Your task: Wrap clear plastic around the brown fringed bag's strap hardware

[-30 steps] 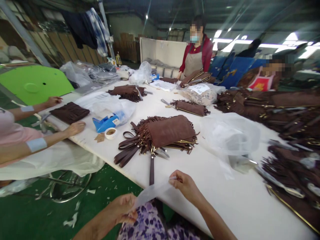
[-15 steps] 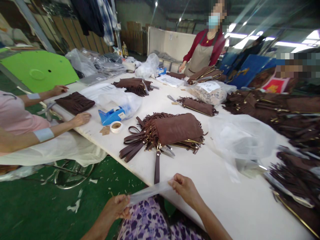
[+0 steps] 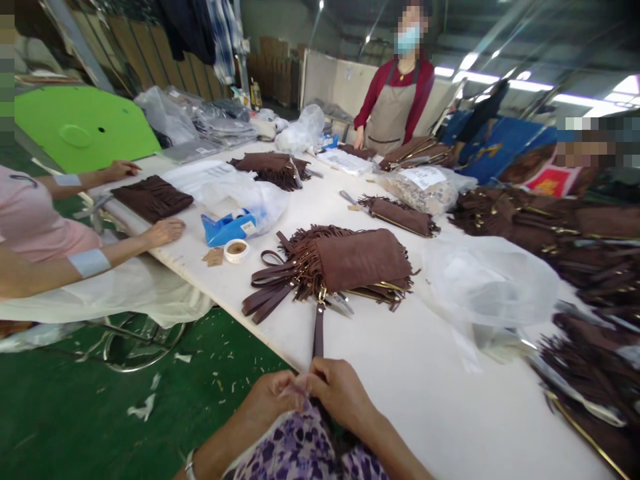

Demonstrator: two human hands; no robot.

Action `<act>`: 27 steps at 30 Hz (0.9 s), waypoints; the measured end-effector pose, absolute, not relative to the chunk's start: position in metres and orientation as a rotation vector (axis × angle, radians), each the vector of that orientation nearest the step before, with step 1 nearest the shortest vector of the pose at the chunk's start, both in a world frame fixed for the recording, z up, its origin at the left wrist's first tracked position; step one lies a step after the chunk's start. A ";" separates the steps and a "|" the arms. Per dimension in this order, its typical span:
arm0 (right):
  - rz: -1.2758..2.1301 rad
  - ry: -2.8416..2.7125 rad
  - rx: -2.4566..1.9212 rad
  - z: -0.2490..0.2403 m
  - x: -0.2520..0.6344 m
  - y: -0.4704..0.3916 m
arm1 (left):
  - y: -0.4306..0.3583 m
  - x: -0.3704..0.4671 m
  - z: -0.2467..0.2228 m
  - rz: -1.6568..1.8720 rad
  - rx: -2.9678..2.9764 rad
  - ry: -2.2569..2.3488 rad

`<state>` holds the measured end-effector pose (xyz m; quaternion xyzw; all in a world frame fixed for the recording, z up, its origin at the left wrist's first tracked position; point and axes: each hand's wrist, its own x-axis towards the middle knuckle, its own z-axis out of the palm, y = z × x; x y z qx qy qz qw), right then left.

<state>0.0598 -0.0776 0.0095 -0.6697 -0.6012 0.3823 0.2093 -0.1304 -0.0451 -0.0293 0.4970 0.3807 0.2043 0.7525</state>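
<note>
At the near edge of the white table [image 3: 425, 373], the left hand [image 3: 270, 400] and right hand [image 3: 340, 393] meet, fingers curled together and touching at the end of a brown strap [image 3: 318, 330]. Both hands appear closed around the strap's near end, with a scrap of clear film [image 3: 299, 389] showing between them; how firmly each pinches cannot be told, since the fingertips hide one another. The strap runs straight from the hands up to a stack of brown fringed bags [image 3: 350, 263] lying mid-table, more straps fanned out to its left. Judged from the layout, the work on this strap looks only just in hand: the other straps in the stack lie bare and untouched. A clear plastic bag [image 3: 490, 280] lies to the right of the stack. Further left sit a blue tape dispenser [image 3: 227, 227] and a tape roll [image 3: 237, 250], near a co-worker's hand [image 3: 163, 232]. Another person in an apron [image 3: 393, 120] stands at the far end.
</note>
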 end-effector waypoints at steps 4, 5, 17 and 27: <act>0.999 -1.449 -2.008 0.001 0.077 -0.066 | -0.050 -0.127 -0.046 0.461 0.979 0.892; 0.972 -1.422 -2.069 -0.002 0.080 -0.062 | -0.051 -0.131 -0.049 0.462 0.960 0.908; 1.299 -1.293 -2.038 -0.021 0.073 -0.029 | -0.041 -0.157 -0.063 0.457 1.031 0.967; 1.783 -0.632 -1.313 0.008 0.065 -0.041 | -0.041 -0.152 -0.075 0.535 1.037 1.052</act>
